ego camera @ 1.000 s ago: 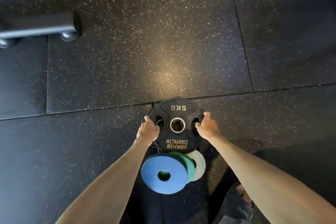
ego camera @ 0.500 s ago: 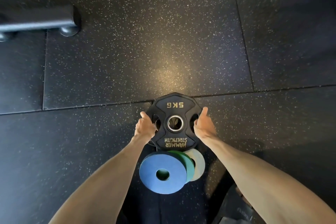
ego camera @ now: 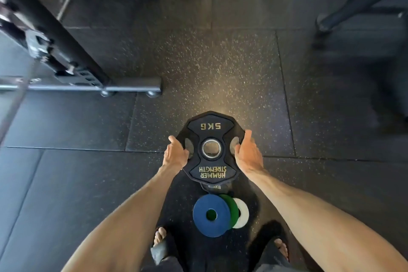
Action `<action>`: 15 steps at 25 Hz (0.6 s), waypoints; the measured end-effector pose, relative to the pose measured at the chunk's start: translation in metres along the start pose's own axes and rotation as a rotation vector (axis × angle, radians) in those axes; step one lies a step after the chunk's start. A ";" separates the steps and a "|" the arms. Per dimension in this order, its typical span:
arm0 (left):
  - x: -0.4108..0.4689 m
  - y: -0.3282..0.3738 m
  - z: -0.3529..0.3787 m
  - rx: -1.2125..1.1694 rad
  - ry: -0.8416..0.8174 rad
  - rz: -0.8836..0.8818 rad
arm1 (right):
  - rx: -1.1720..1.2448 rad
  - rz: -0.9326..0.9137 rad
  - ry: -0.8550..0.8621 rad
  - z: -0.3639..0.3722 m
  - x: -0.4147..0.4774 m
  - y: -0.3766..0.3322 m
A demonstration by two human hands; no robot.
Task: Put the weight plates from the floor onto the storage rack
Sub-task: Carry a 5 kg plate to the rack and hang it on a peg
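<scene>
Black rubber-coated weight plate (ego camera: 211, 147), stamped "5 KG" and "HAMMER STRENGTH" in gold letters, steel-ringed centre hole, two grip slots: held flat, face up, clear of the dark speckled rubber floor (ego camera: 231, 68), above a seam between floor tiles. Clamped from both sides: left hand (ego camera: 175, 154) wrapped on the left edge, fingers tucked under the rim at the left slot, thumb on top; right hand (ego camera: 248, 154) closed on the right edge the same way, thumb pointing away from the body.

Just below the held plate, toward the body, a second black plate (ego camera: 215, 187) on the floor, mostly hidden, only its near rim showing. Next toward the feet, three small discs overlapping on the floor: blue rubber disc (ego camera: 211, 214) on top at left, green disc (ego camera: 233, 210) under it, white disc (ego camera: 242, 213) lowest at right. Bare toes in dark sandals (ego camera: 160, 238) either side of the discs.

Far left, grey steel frame foot (ego camera: 132, 87) with black upright (ego camera: 55, 28) resting on the floor, well apart from the plates. More dark equipment along the far edge and at far right, blurred.
</scene>
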State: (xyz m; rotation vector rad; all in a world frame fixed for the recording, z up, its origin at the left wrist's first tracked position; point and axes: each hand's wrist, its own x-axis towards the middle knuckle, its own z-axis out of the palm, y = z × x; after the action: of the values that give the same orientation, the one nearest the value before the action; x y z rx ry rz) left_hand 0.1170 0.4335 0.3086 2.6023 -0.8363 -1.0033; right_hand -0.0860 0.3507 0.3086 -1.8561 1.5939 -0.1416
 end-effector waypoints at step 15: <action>-0.305 0.002 -0.468 -0.291 0.723 0.035 | 0.359 -0.689 0.199 -0.240 -0.190 -0.436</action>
State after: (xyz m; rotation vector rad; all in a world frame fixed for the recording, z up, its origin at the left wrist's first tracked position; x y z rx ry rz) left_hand 0.2476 0.6139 0.8211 2.3983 -0.4947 -0.1096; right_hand 0.1131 0.4329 0.7959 -2.0557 0.8974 -0.8761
